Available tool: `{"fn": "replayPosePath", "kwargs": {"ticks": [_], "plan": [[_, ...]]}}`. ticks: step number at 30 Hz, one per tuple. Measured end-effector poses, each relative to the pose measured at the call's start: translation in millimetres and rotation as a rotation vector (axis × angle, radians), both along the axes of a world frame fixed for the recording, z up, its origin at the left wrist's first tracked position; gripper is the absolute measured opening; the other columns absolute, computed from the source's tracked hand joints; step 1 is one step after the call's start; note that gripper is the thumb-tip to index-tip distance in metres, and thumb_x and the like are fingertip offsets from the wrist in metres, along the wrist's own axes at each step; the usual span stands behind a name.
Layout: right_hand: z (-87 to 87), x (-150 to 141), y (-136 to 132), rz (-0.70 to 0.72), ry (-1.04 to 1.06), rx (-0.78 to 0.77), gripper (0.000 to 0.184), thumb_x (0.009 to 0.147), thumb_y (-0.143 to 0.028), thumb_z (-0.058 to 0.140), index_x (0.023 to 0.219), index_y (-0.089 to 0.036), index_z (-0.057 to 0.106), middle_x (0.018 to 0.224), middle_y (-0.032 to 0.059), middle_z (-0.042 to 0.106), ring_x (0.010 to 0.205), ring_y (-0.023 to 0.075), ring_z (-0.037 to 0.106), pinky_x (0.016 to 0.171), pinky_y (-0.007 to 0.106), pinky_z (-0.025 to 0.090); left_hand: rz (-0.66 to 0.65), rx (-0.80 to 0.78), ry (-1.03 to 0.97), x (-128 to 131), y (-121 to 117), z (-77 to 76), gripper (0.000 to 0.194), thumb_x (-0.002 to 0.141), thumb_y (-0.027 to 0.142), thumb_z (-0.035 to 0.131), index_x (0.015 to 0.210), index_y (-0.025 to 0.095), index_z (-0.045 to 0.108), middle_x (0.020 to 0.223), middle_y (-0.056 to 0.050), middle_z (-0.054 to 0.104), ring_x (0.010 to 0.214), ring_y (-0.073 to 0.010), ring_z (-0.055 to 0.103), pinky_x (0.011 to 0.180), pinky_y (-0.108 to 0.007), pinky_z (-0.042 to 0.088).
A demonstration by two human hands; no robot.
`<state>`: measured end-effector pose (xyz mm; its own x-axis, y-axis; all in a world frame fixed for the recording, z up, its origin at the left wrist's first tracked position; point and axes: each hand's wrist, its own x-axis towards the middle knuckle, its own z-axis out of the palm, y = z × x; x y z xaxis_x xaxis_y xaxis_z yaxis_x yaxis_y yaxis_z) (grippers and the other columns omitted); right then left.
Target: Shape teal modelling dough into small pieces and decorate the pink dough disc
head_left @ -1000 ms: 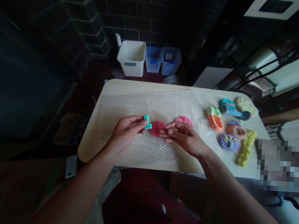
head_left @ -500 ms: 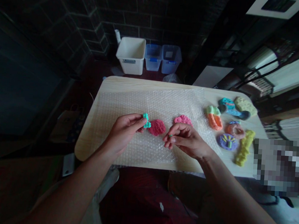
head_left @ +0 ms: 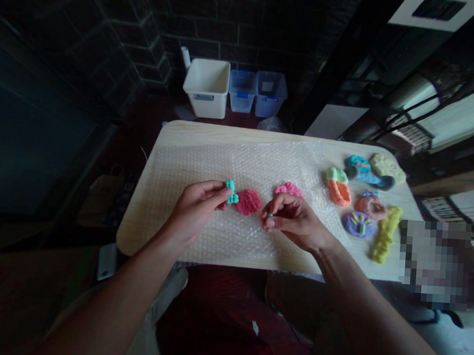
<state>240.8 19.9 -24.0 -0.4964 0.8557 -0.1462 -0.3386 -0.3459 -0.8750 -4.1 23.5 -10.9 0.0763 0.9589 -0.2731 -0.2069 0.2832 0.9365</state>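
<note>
Between thumb and fingertips, my left hand [head_left: 198, 203] pinches a small turquoise piece of modelling clay [head_left: 232, 192] with a knobbly, beaded look, held above the table. My right hand [head_left: 293, 219] is closed in a pinch on a tiny green bit of clay [head_left: 270, 216]. A flat, rough, dark pink clay piece [head_left: 248, 202] lies on the bubble wrap between the two hands. Just behind my right hand sits a lighter pink bumpy clay piece [head_left: 289, 189], partly covered by the fingers.
Bubble wrap [head_left: 190, 158] covers much of the wooden table [head_left: 131, 230]. Several coloured clay pieces stand at the right, among them an orange and green one [head_left: 339, 193], a purple disc [head_left: 358, 224] and a yellow strip [head_left: 386, 235]. A white bin [head_left: 205, 103] and two blue bins stand beyond.
The fingers of my right hand have curled slightly closer around the green bit. My left hand keeps its hold on the turquoise piece, and the view has shifted a touch.
</note>
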Motion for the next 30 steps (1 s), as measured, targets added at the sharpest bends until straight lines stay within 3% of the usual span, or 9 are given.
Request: {"fn": "replayPosePath", "kwargs": {"ticks": [4, 8, 10, 13, 18, 20, 24, 27, 30], "plan": [[4.6, -1, -2, 0.07, -0.005, -0.111, 0.023, 0.088, -0.034, 0.089, 0.098, -0.017, 0.079, 0.094, 0.0092, 0.085, 0.082, 0.0194, 0.083, 0.075, 0.029, 0.068, -0.003, 0.002, -0.002, 1, 0, 1.5, 0.03, 0.074, 0.041, 0.092, 0.09, 0.017, 0.084, 0.088, -0.008, 0.077, 0.078, -0.0171, 0.062, 0.073, -0.03, 0.047], [1.1, 0, -1, 0.066, -0.056, -0.116, 0.03, 0.09, -0.045, 0.086, 0.089, -0.016, 0.078, 0.078, 0.0081, 0.083, 0.065, 0.0176, 0.08, 0.055, 0.024, 0.064, 0.014, -0.004, -0.009, 0, 1, 2.1, 0.03, 0.074, 0.041, 0.092, 0.089, 0.017, 0.083, 0.089, -0.008, 0.077, 0.079, -0.0171, 0.063, 0.073, -0.03, 0.048], [-2.6, 1, 0, 0.003, -0.089, -0.075, 0.028, 0.084, -0.039, 0.092, 0.08, -0.017, 0.075, 0.066, 0.0025, 0.078, 0.052, 0.0121, 0.072, 0.046, 0.018, 0.057, 0.021, -0.007, -0.007, -1, 1, 2.0, 0.03, 0.074, 0.04, 0.092, 0.09, 0.016, 0.083, 0.09, -0.008, 0.077, 0.079, -0.0165, 0.062, 0.073, -0.03, 0.047], [-6.6, 1, 3, -0.109, -0.092, 0.0, 0.028, 0.073, -0.024, 0.1, 0.074, -0.018, 0.073, 0.061, -0.0036, 0.071, 0.048, 0.0074, 0.064, 0.045, 0.015, 0.053, 0.023, -0.005, -0.005, -2, 1, 2.0, 0.03, 0.074, 0.04, 0.092, 0.09, 0.016, 0.083, 0.089, -0.008, 0.077, 0.078, -0.016, 0.062, 0.073, -0.03, 0.047], [-5.7, 0, 3, -0.048, -0.075, -0.061, 0.024, 0.081, -0.03, 0.095, 0.094, -0.018, 0.079, 0.09, 0.0067, 0.084, 0.082, 0.0183, 0.082, 0.067, 0.024, 0.065, 0.023, -0.002, -0.005, -1, 1, 2.2, 0.03, 0.074, 0.04, 0.093, 0.09, 0.016, 0.083, 0.091, -0.009, 0.078, 0.079, -0.0165, 0.063, 0.072, -0.03, 0.048], [-4.2, 0, 2, -0.015, -0.058, -0.125, 0.026, 0.087, -0.038, 0.09, 0.098, -0.018, 0.078, 0.097, 0.0097, 0.086, 0.088, 0.0211, 0.084, 0.068, 0.026, 0.066, 0.021, -0.002, -0.007, -1, 1, 2.0, 0.031, 0.073, 0.04, 0.093, 0.09, 0.016, 0.083, 0.091, -0.009, 0.078, 0.079, -0.0164, 0.063, 0.072, -0.029, 0.048], [-2.7, 0, 2, 0.008, -0.045, -0.152, 0.04, 0.092, -0.054, 0.081, 0.082, -0.016, 0.074, 0.07, 0.0075, 0.081, 0.056, 0.0172, 0.076, 0.046, 0.022, 0.057, 0.022, -0.007, -0.003, -1, 2, 1.8, 0.033, 0.073, 0.04, 0.094, 0.092, 0.015, 0.084, 0.092, -0.009, 0.078, 0.08, -0.0163, 0.063, 0.073, -0.029, 0.049], [-3.1, 0, 3, -0.075, -0.091, -0.065, 0.035, 0.085, -0.043, 0.091, 0.073, -0.016, 0.072, 0.059, 0.0, 0.072, 0.045, 0.0082, 0.062, 0.043, 0.016, 0.048, 0.022, -0.006, -0.002, -1, 1, 1.7, 0.033, 0.072, 0.041, 0.094, 0.09, 0.015, 0.083, 0.092, -0.009, 0.078, 0.081, -0.0167, 0.064, 0.072, -0.028, 0.049], [-4.3, 0, 4, -0.134, -0.094, 0.019, 0.026, 0.074, -0.025, 0.1, 0.076, -0.017, 0.075, 0.063, -0.0032, 0.071, 0.052, 0.0057, 0.062, 0.049, 0.014, 0.049, 0.016, -0.002, -0.006, -1, 1, 1.6, 0.032, 0.073, 0.041, 0.094, 0.09, 0.015, 0.083, 0.092, -0.009, 0.078, 0.082, -0.0166, 0.064, 0.072, -0.027, 0.049]]}}
